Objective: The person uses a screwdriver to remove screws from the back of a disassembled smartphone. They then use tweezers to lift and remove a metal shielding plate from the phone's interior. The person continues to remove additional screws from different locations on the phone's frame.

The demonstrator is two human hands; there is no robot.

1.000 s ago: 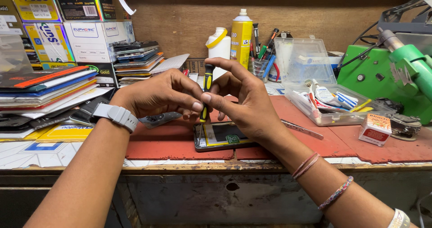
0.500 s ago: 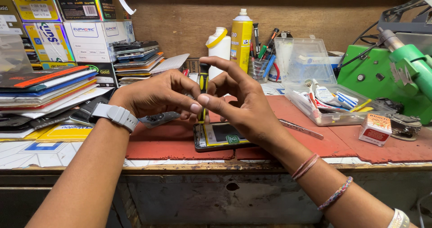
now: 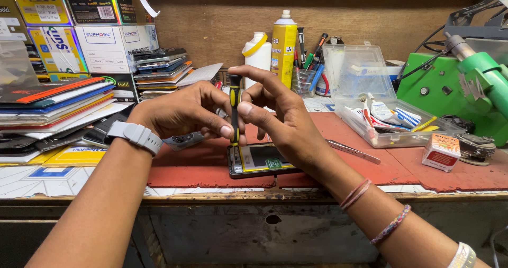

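Note:
A small black and yellow screwdriver [image 3: 234, 100] stands upright, tip down over an opened phone [image 3: 259, 161] that lies on a red mat [image 3: 370, 168]. My right hand [image 3: 280, 121] pinches the screwdriver's shaft between thumb and fingers, index finger arched over its top. From the left, my left hand [image 3: 185, 112], with a grey watch on its wrist, presses fingertips against the lower shaft. The phone's far part is hidden under my right hand.
Stacks of phones and boxes [image 3: 63, 101] fill the left side. At the back stand a yellow spray can [image 3: 284, 43], a white bottle [image 3: 257, 53] and a tool cup [image 3: 306, 77]. A clear plastic box [image 3: 391, 114], a green machine [image 3: 460, 91] and metal tweezers [image 3: 353, 151] sit to the right.
The screwdriver has stayed upright over the phone while my fingers shifted slightly on its shaft. Both hands remain in the same place.

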